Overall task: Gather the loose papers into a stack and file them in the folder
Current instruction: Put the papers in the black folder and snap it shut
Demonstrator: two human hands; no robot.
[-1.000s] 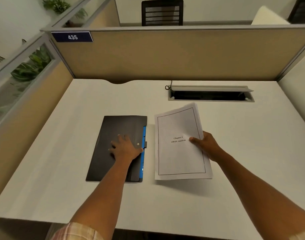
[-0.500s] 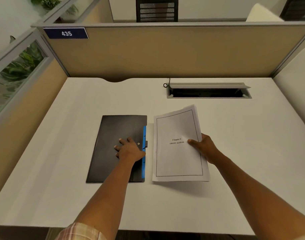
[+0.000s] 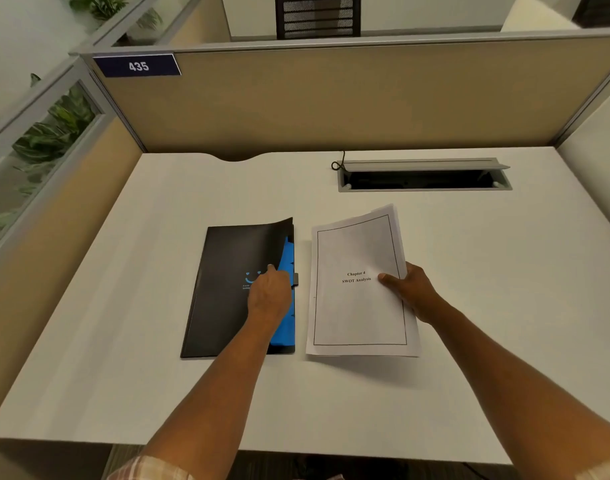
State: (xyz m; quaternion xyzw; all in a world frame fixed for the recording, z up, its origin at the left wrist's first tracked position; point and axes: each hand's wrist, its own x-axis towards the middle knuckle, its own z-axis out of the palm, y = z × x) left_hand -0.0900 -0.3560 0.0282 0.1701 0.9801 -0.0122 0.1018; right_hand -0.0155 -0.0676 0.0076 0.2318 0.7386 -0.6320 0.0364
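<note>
A black folder [image 3: 224, 289] with blue inner dividers lies on the white desk [image 3: 123, 323], left of centre. My left hand [image 3: 269, 294] pinches the folder's front cover at its right edge, and the cover's upper right corner curls up off the blue tabs. To the right, my right hand [image 3: 411, 289] grips a stack of white papers [image 3: 357, 306] by its right edge, thumb on top. The top sheet reads "Chapter 4 SWOT Analysis". The stack hovers slightly above the desk, close beside the folder.
An open cable slot [image 3: 423, 180] with a raised grey lid sits in the desk at the back right. Beige cubicle partitions [image 3: 331, 98] wall the desk at the back and both sides. A sign reading 435 [image 3: 137, 65] hangs at the top left.
My left hand slid from the middle of the cover to its right edge and began lifting it, exposing more blue. The paper stack shifted a little toward the folder.
</note>
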